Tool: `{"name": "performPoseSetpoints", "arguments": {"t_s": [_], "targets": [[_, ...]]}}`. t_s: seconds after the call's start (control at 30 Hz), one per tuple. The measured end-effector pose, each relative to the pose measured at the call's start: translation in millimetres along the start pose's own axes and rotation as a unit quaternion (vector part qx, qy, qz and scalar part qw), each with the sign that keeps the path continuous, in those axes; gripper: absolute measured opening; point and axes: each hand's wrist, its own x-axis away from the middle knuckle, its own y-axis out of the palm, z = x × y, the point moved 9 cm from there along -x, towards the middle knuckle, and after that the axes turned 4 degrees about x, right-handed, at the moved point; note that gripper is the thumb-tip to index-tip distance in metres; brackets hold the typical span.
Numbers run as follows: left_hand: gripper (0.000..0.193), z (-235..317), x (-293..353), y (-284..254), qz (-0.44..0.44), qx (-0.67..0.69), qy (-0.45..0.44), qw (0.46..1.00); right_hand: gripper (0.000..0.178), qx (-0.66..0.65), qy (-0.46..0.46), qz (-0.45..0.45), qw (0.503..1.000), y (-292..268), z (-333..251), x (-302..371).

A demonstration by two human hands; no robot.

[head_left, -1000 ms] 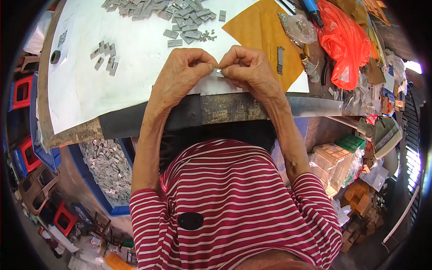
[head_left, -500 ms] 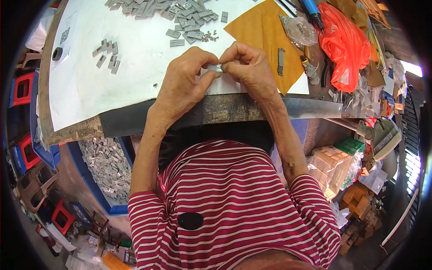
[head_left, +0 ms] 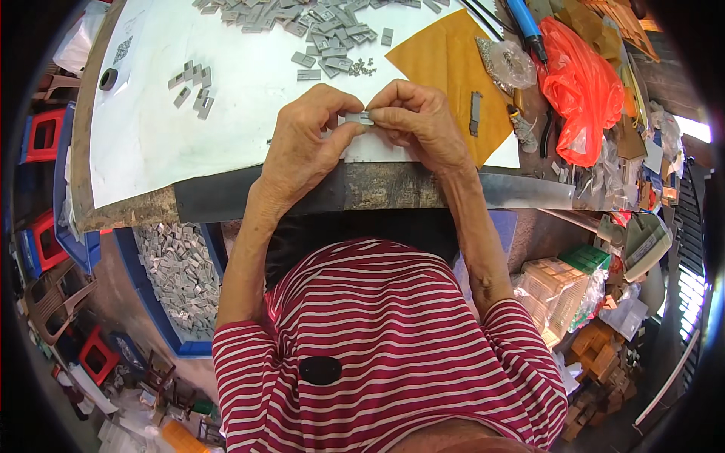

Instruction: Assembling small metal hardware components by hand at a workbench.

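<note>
Both my hands meet over the near part of the white sheet (head_left: 226,143) on the workbench. Between the thumb and finger of my left hand (head_left: 308,137) is a small grey rectangular piece (head_left: 355,118). My right hand (head_left: 420,124) pinches at the right end of the same piece; whether a tiny part is between those fingertips is hidden. Beyond the hands lies a heap of similar grey pieces (head_left: 332,38), with a small pile of tiny metal parts (head_left: 362,68) at its near edge. Several more grey pieces (head_left: 193,78) sit grouped to the left.
Brown paper (head_left: 438,60) at the right carries a dark grey strip (head_left: 474,113) and a clear bag of small parts (head_left: 506,62). Beside it are a blue-handled tool (head_left: 525,23) and a red plastic bag (head_left: 581,90). A blue bin of grey pieces (head_left: 177,272) stands below left.
The view has shifted slightly, so the bench items appear a little lower and further right. Both hands keep their pinch, and more of the grey piece shows between them.
</note>
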Motion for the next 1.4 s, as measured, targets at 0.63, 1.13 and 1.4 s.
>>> {"name": "performPoseSetpoints", "arguments": {"t_s": [0.63, 1.13, 1.4], "targets": [[0.014, -44, 49, -145, 0.27, -0.087, -0.079, 0.956, 0.014, 0.023, 0.015, 0.017, 0.999, 11, 4, 8], [0.021, -104, 60, -218, 0.347, -0.149, -0.144, 0.915, 0.013, 0.082, 0.002, 0.024, 0.996, 16, 5, 6], [0.022, -104, 61, -216, 0.336, -0.135, -0.139, 0.922, 0.013, 0.083, 0.01, 0.012, 0.996, 18, 5, 6]]}}
